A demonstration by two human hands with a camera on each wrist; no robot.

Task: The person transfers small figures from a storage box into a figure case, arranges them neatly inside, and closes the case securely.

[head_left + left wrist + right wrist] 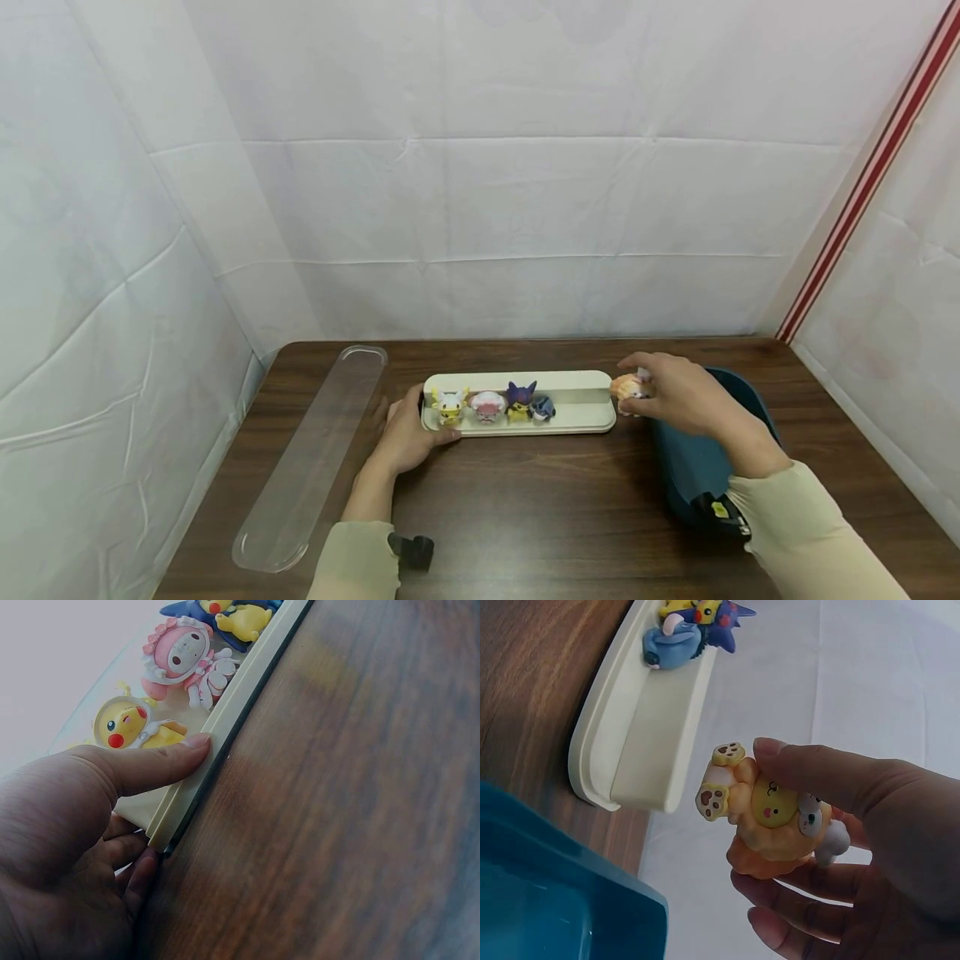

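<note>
Just right of the cream tray (pixel 577 406), an orange lion figurine (pixel 776 825) is pinched by the right hand (pixel 678 396); the tray's left end is gripped by the left hand (pixel 405 437).

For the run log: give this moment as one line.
left hand: holds tray end | right hand: grips orange figure above bin | tray: four figures

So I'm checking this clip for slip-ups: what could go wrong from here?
The right hand pinches the orange lion-like toy figure by a few fingertips, in the air past the long cream plastic tray's end; it might slip onto the table. Set down carelessly, it could topple the small blue figure next to the free space. The left hand only holds the tray's far end, so a nudge could swing it.
</note>
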